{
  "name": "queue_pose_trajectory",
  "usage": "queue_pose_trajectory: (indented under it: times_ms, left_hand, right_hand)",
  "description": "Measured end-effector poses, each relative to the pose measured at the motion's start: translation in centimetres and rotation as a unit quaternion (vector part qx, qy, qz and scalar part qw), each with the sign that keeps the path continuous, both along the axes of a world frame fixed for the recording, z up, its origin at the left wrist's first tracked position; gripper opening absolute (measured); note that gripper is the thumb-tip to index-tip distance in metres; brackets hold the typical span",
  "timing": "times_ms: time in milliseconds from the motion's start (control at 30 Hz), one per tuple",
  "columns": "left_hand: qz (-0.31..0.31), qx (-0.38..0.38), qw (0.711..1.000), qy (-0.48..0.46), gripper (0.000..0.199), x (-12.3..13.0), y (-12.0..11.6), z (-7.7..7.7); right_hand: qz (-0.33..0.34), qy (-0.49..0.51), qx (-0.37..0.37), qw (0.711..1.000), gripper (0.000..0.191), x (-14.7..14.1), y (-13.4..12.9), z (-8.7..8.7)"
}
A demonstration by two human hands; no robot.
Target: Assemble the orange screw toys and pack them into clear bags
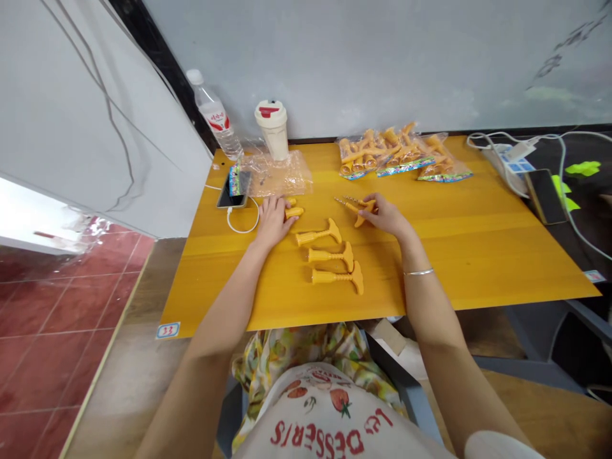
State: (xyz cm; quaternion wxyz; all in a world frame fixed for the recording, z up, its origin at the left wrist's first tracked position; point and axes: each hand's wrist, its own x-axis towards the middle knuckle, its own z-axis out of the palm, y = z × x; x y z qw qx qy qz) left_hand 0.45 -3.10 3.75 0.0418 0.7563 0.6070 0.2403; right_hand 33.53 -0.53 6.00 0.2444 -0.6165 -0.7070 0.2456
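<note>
My right hand (385, 215) is closed on the handles of two orange corkscrews (366, 211), their bare metal spirals pointing left. Fingers bent, my left hand (272, 220) rests around two orange sleeves (294, 211) on the table; its fingers partly hide them. Between my hands and my body lie three more orange T-handled corkscrews, each with a sleeve over its tip: an upper one (319, 233), a middle one (331, 255) and a lower one (338, 278). Their handles point right.
Clear bags of orange corkscrews (368, 153) lie along the back. At the back left are a water bottle (217, 121), a lidded cup (273, 134), an opened plastic bag (282, 175) and a charging phone (234, 194). A power strip (511, 159) and another phone (546, 196) sit at right.
</note>
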Motion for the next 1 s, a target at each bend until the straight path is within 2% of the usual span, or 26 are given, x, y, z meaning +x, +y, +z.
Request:
queue_pose_trajectory:
  times_ms: [200,333,400,500,567,667,833,1000]
  left_hand:
    - [0.018,-0.026,0.999,0.030,0.027,-0.7,-0.3,0.8]
    - [0.042,-0.032,0.997,0.056,0.027,-1.8,-0.7,1.5]
    - [0.058,-0.038,0.995,0.069,0.028,-2.3,-0.8,1.7]
    - [0.073,-0.044,0.993,0.078,0.030,-2.7,-0.9,2.0]
    - [0.078,-0.043,0.993,0.077,0.030,-2.8,-0.9,2.0]
    - [0.079,-0.040,0.993,0.075,0.030,-2.9,-0.9,2.0]
    - [0.075,-0.041,0.994,0.070,0.032,-3.2,-0.7,1.8]
    - [0.073,-0.035,0.995,0.055,0.044,-3.2,-0.8,1.8]
  right_hand:
    - [0.030,-0.138,-0.008,0.990,0.026,-0.2,-0.9,1.4]
    - [-0.004,-0.197,0.005,0.980,0.024,-1.0,-1.6,2.2]
    - [-0.019,-0.206,0.022,0.978,0.028,-2.0,-2.0,2.3]
    - [0.000,-0.228,0.034,0.973,0.039,-3.5,-2.5,2.0]
    - [0.016,-0.251,0.034,0.967,0.035,-3.9,-2.7,1.8]
    - [0.013,-0.279,0.028,0.960,0.029,-3.3,-2.4,1.7]
    - [-0.016,-0.307,0.013,0.952,0.032,-1.6,-1.7,2.1]
    - [-0.025,-0.303,0.028,0.952,0.040,-1.7,-1.7,1.7]
